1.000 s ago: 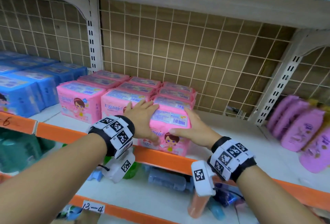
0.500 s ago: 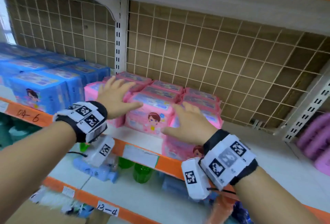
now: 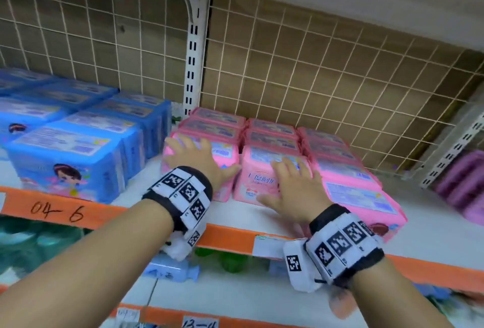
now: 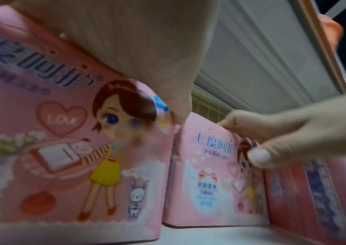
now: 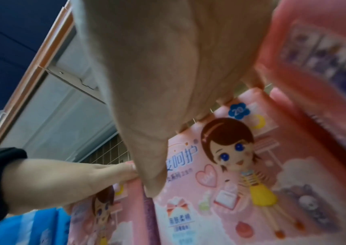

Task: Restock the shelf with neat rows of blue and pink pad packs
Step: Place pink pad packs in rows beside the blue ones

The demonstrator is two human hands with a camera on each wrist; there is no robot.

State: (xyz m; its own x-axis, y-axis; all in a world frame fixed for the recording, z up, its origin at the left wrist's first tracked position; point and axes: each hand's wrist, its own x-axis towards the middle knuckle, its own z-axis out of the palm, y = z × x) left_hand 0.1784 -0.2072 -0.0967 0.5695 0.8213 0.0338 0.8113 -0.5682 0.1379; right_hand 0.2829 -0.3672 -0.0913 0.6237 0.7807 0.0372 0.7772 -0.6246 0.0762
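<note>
The left hand (image 3: 195, 160) covers most of the top of the front-left pink pack (image 3: 225, 168), hiding its label. The right hand (image 3: 290, 189) covers the right half of the front-middle pink pack (image 3: 258, 181); that pack's printed figure is hidden in the head view. The purple bottles (image 3: 463, 183) at the right edge of the frame are cut off and blurred. Items on the lower shelf (image 3: 235, 288) are blurred and partly blocked by both forearms; their type cannot be determined. In the left wrist view, the palm fills the upper centre. In the right wrist view, a blurred pink pack side (image 5: 325, 69) fills the upper right; its print is unreadable.
</note>
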